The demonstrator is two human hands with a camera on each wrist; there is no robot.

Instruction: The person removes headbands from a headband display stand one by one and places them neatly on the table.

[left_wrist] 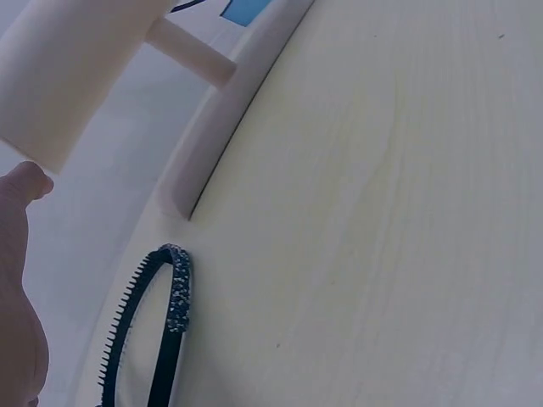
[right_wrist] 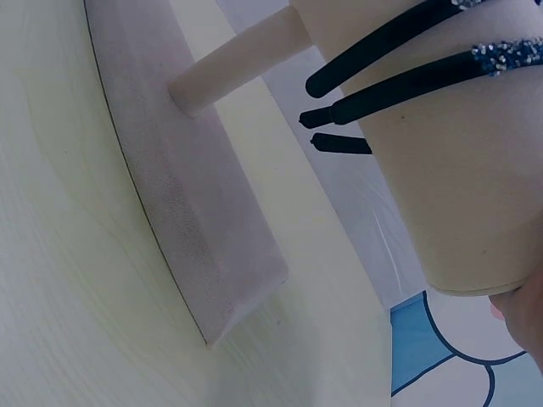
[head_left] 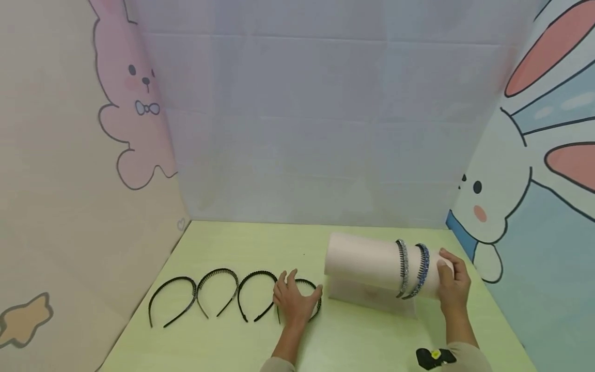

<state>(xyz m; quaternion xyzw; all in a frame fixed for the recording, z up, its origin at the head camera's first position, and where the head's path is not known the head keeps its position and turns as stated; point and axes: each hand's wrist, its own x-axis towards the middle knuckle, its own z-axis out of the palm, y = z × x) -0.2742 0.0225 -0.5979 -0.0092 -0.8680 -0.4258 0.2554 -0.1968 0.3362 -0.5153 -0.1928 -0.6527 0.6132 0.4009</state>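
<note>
My left hand (head_left: 297, 290) lies with spread fingers on a black toothed headband (head_left: 318, 306) with a sparkly strip (left_wrist: 176, 292), flat on the green table (head_left: 241, 243). My right hand (head_left: 452, 281) grips the right end of a pale pink display roll (head_left: 367, 261). The roll sits on a post (right_wrist: 237, 64) above a flat base (right_wrist: 170, 170). A silver headband (head_left: 402, 268) and a blue one (head_left: 422, 271) hang over the roll near that hand, their black ends (right_wrist: 407, 85) pointing down. The left wrist view shows only my thumb (left_wrist: 21, 191) beside the roll (left_wrist: 68, 68).
Three more black headbands (head_left: 173, 279) (head_left: 218, 270) (head_left: 257, 273) lie in a row left of my left hand. Cartoon rabbit panels wall the table on the left, back and right. A black strap with a yellow dot (head_left: 434, 356) sits at my right wrist.
</note>
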